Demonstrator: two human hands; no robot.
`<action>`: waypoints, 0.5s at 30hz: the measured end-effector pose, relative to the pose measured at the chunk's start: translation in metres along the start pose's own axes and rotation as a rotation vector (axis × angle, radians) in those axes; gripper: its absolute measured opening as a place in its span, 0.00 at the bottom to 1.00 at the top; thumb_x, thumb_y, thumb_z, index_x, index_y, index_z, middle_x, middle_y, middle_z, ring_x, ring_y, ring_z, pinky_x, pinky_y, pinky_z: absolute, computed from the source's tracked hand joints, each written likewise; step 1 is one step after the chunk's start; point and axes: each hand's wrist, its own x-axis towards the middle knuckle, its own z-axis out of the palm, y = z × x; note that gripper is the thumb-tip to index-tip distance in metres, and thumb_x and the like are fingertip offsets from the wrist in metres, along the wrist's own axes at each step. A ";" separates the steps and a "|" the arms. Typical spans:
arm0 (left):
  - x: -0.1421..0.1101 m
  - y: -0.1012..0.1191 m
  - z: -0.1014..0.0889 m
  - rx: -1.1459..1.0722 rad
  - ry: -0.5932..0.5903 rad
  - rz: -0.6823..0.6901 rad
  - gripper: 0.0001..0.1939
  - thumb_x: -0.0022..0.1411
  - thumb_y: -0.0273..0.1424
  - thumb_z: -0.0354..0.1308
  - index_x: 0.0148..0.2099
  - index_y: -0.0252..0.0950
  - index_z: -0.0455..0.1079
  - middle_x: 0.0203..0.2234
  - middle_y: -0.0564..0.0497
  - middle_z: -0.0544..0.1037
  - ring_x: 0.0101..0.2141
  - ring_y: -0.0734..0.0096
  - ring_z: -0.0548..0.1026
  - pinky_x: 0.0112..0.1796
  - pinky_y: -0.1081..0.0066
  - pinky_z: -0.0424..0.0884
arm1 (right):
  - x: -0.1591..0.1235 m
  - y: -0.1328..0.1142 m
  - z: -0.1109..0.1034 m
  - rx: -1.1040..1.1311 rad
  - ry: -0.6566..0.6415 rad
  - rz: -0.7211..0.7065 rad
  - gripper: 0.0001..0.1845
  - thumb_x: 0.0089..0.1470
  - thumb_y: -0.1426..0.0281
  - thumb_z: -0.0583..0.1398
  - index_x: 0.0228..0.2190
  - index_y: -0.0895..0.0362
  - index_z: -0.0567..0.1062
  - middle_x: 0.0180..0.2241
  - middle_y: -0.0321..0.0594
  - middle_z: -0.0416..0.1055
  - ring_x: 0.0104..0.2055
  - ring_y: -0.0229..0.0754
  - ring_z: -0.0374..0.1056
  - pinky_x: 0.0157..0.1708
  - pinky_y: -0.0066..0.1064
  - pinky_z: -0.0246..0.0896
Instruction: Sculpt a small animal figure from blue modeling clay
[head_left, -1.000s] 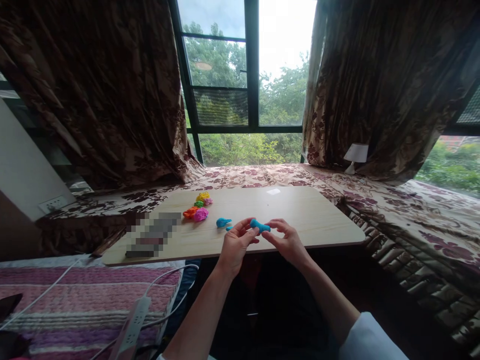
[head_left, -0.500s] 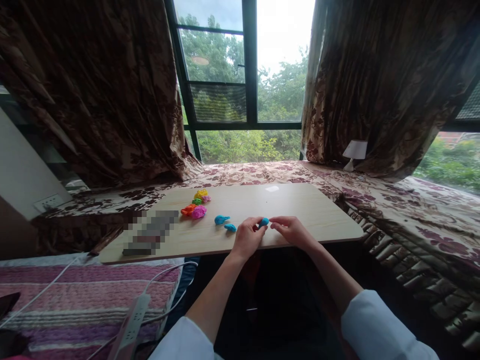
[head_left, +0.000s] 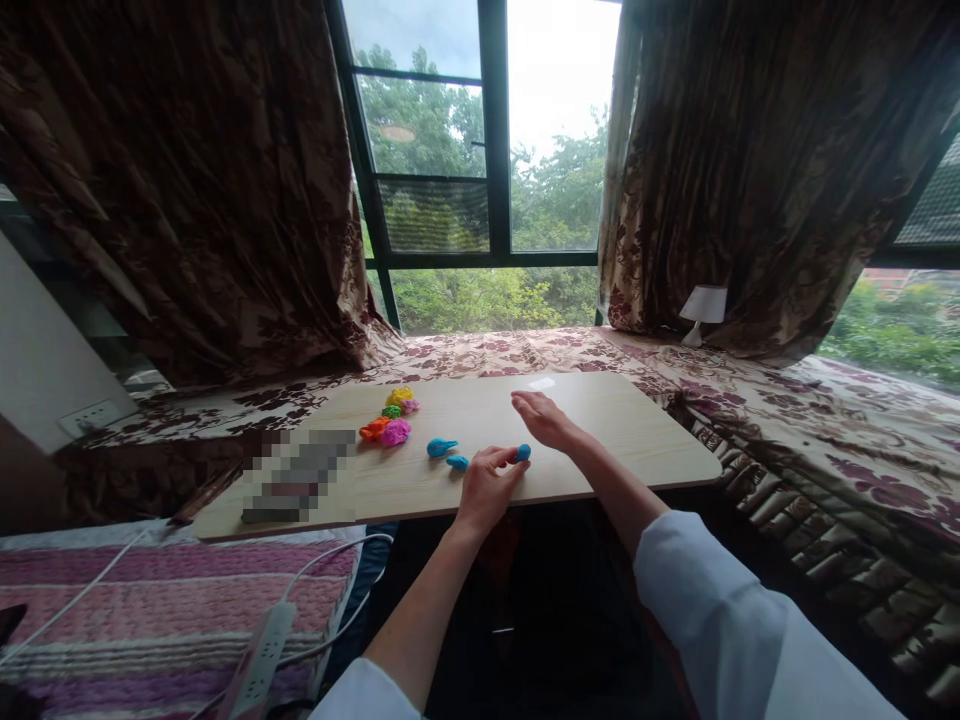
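Observation:
Between the thumb and fingertips of my left hand (head_left: 487,490) is a small lump of blue modelling clay (head_left: 523,453), pinched just above the table near its front edge. My right hand (head_left: 541,418) is off the clay, reaching over the middle of the table with its fingers stretched out and nothing in them. Left of my left hand lie two more blue clay pieces: a rounded one with a pointed end (head_left: 441,448) and a smaller one (head_left: 457,463) close by my knuckles.
Orange clay (head_left: 374,430), magenta clay (head_left: 396,432), green clay (head_left: 391,411) and yellow clay (head_left: 400,396) cluster on the light wooden table (head_left: 600,410). A blurred-out object (head_left: 300,475) lies at its left end. A power strip (head_left: 262,650) is at lower left; a small lamp (head_left: 703,305) stands behind right.
My right hand has left the blue clay and moved forward and left across the table, fingers straightened. My left hand still pinches the clay. The whole view has shifted slightly.

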 end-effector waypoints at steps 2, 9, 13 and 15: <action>-0.001 0.000 -0.001 0.022 0.012 0.017 0.11 0.56 0.37 0.56 0.39 0.41 0.77 0.32 0.50 0.78 0.38 0.63 0.71 0.41 0.64 0.66 | 0.010 -0.008 0.012 -0.062 -0.010 0.044 0.17 0.59 0.65 0.56 0.48 0.58 0.67 0.50 0.44 0.65 0.48 0.45 0.66 0.46 0.45 0.63; -0.003 0.001 0.001 0.091 0.016 0.034 0.09 0.56 0.36 0.57 0.37 0.42 0.77 0.33 0.50 0.79 0.40 0.61 0.71 0.43 0.63 0.64 | 0.008 -0.010 0.042 -0.211 -0.028 0.165 0.16 0.58 0.66 0.56 0.48 0.58 0.67 0.48 0.44 0.66 0.46 0.45 0.67 0.44 0.43 0.64; -0.004 0.001 0.002 0.119 0.018 0.031 0.09 0.56 0.36 0.57 0.35 0.42 0.77 0.33 0.50 0.79 0.40 0.61 0.71 0.43 0.63 0.63 | 0.007 -0.007 0.046 -0.248 -0.034 0.178 0.16 0.59 0.66 0.56 0.47 0.58 0.68 0.48 0.44 0.66 0.46 0.44 0.67 0.44 0.43 0.65; -0.005 0.001 0.003 0.128 0.018 0.029 0.09 0.56 0.36 0.57 0.35 0.42 0.77 0.34 0.50 0.79 0.39 0.61 0.71 0.43 0.63 0.63 | 0.007 -0.006 0.047 -0.258 -0.033 0.180 0.16 0.58 0.66 0.56 0.47 0.58 0.68 0.48 0.44 0.66 0.46 0.44 0.67 0.44 0.43 0.65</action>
